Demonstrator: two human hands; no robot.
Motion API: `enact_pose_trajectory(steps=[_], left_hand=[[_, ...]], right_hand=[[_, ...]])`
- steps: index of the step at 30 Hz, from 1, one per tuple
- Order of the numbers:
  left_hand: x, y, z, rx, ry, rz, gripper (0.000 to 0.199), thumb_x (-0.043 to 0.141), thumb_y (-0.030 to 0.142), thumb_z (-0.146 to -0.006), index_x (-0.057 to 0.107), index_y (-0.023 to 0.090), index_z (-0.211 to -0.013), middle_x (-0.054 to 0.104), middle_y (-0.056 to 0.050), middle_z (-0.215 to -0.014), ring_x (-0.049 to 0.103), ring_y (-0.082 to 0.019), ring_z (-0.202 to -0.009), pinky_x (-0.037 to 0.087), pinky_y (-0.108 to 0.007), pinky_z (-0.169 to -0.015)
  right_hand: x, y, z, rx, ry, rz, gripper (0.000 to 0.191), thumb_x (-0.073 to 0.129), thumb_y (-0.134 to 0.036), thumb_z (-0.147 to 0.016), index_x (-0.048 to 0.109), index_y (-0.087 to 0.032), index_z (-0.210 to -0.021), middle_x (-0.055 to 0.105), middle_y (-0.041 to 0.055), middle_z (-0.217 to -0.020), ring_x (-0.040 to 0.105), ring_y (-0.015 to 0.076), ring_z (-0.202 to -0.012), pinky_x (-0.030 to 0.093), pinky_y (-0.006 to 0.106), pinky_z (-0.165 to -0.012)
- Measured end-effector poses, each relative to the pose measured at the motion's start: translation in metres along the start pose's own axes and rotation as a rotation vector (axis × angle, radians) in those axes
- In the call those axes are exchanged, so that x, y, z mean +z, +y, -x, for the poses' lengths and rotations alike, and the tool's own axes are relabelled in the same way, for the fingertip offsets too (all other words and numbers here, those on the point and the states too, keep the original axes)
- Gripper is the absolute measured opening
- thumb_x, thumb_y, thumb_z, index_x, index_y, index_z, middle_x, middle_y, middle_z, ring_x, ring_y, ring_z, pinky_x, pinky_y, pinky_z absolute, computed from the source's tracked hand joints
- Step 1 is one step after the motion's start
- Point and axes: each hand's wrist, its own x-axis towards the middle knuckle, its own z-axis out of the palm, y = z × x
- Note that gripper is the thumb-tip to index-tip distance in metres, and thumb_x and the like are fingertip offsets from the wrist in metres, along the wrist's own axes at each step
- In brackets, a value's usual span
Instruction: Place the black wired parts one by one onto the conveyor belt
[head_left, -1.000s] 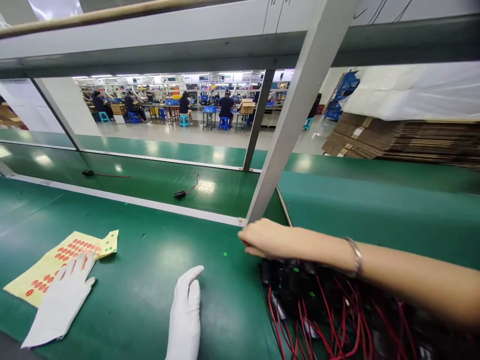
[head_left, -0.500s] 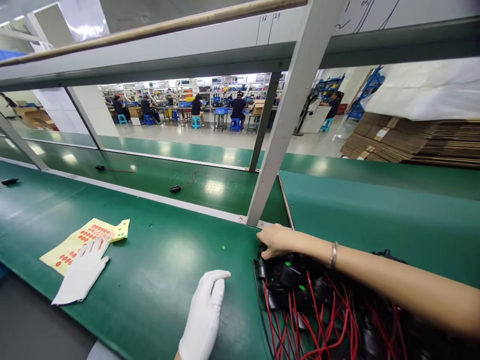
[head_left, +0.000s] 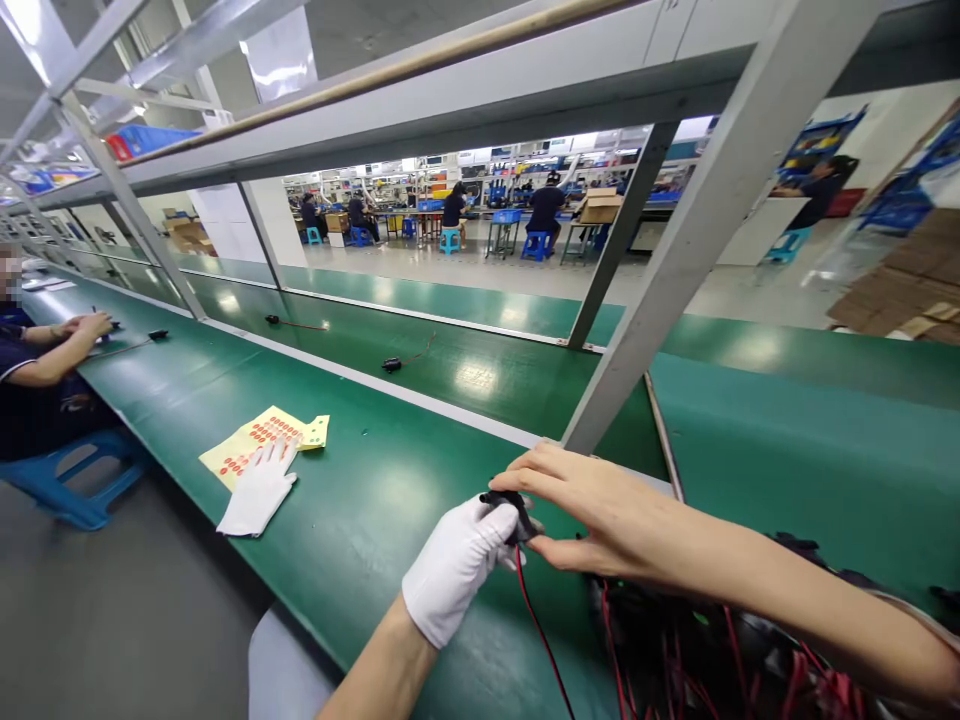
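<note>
In the head view, my left hand, in a white glove, is closed on a small black motor-like part. A red and black wire lead hangs from it towards the bench. My bare right hand reaches in from the right, fingertips on the part's upper side and thumb at its lower right. My fingers hide much of its shape. Below my right forearm lies a heap of similar black parts with red wires, some with green dots.
A white glove lies partly over a yellow sticker sheet on the green bench. Single wired parts lie on the strip behind. A slanted metal post stands ahead. A co-worker sits far left.
My right hand has come from the heap to my left with a black part, which my left hand now grips. The view has swung left, bringing the co-worker into sight.
</note>
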Motion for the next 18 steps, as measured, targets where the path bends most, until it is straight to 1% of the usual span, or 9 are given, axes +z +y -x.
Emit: enact_pose_trajectory(steps=[2,4,5,7,8,10,12,14,18], left_hand=[[0.000,0.002,0.008,0.017,0.003,0.085,0.050,0.078,0.060,-0.074,0.074,0.017,-0.101,0.073,-0.007,-0.090,0.064,-0.016,-0.079,0.046,-0.026,-0.070],[-0.001,0.002,0.014,0.077,0.034,0.165,0.049,0.079,0.059,-0.074,0.075,0.020,-0.103,0.074,-0.006,-0.097,0.065,-0.016,-0.089,0.048,-0.025,-0.079],[-0.002,0.002,0.018,0.121,0.050,0.209,0.047,0.079,0.057,-0.075,0.076,0.021,-0.104,0.074,-0.006,-0.103,0.065,-0.017,-0.095,0.048,-0.025,-0.085],[-0.004,-0.001,0.023,0.211,0.058,0.298,0.042,0.080,0.052,-0.076,0.077,0.022,-0.105,0.072,-0.005,-0.112,0.063,-0.018,-0.106,0.047,-0.026,-0.095],[-0.005,-0.002,0.025,0.244,0.042,0.340,0.041,0.080,0.050,-0.077,0.077,0.022,-0.107,0.072,-0.005,-0.114,0.063,-0.018,-0.109,0.046,-0.027,-0.099],[-0.005,-0.006,0.030,0.265,-0.011,0.405,0.042,0.079,0.049,-0.080,0.076,0.023,-0.113,0.073,-0.004,-0.113,0.064,-0.018,-0.110,0.046,-0.028,-0.102],[-0.004,-0.010,0.034,0.263,-0.061,0.469,0.045,0.078,0.047,-0.081,0.073,0.024,-0.119,0.074,-0.003,-0.108,0.066,-0.017,-0.107,0.046,-0.028,-0.103],[-0.002,-0.013,0.038,0.252,-0.081,0.546,0.044,0.075,0.043,-0.085,0.071,0.024,-0.125,0.075,-0.003,-0.107,0.067,-0.016,-0.106,0.046,-0.028,-0.105],[0.005,-0.017,0.043,0.199,-0.027,0.702,0.037,0.069,0.036,-0.092,0.069,0.027,-0.128,0.075,-0.002,-0.112,0.066,-0.017,-0.114,0.043,-0.033,-0.112]], right_hand=[[0.004,-0.010,0.004,0.044,0.121,-0.083,0.040,0.063,-0.021,-0.089,0.055,-0.021,-0.128,0.065,0.0097,-0.117,0.063,0.0230,-0.103,0.051,0.034,-0.087],[0.009,-0.022,0.008,0.212,0.210,-0.185,0.021,0.061,-0.031,-0.093,0.061,-0.021,-0.112,0.067,0.0066,-0.104,0.063,0.0208,-0.091,0.050,0.031,-0.080],[0.011,-0.029,0.009,0.307,0.210,-0.254,0.017,0.057,-0.037,-0.096,0.063,-0.021,-0.101,0.068,0.0043,-0.095,0.062,0.0189,-0.083,0.048,0.029,-0.073],[0.018,-0.044,0.010,0.431,0.118,-0.441,0.032,0.047,-0.045,-0.101,0.065,-0.022,-0.089,0.065,0.0009,-0.082,0.055,0.0151,-0.069,0.041,0.025,-0.060],[0.022,-0.051,0.010,0.451,0.047,-0.560,0.038,0.043,-0.049,-0.102,0.066,-0.022,-0.088,0.064,0.0000,-0.079,0.051,0.0136,-0.065,0.038,0.024,-0.056],[0.033,-0.060,0.009,0.437,-0.057,-0.808,0.045,0.041,-0.054,-0.102,0.069,-0.020,-0.091,0.063,-0.0005,-0.077,0.044,0.0112,-0.059,0.031,0.023,-0.051],[0.043,-0.065,0.007,0.433,-0.064,-0.956,0.046,0.043,-0.055,-0.101,0.069,-0.019,-0.089,0.064,-0.0005,-0.075,0.040,0.0100,-0.056,0.029,0.022,-0.050],[0.052,-0.066,0.006,0.442,0.005,-0.942,0.043,0.047,-0.051,-0.101,0.068,-0.018,-0.082,0.065,0.0001,-0.074,0.045,0.0108,-0.059,0.032,0.022,-0.053],[0.062,-0.068,0.008,0.472,0.133,-0.696,0.035,0.051,-0.040,-0.097,0.060,-0.020,-0.070,0.058,-0.0018,-0.064,0.050,0.0127,-0.059,0.036,0.022,-0.052]])
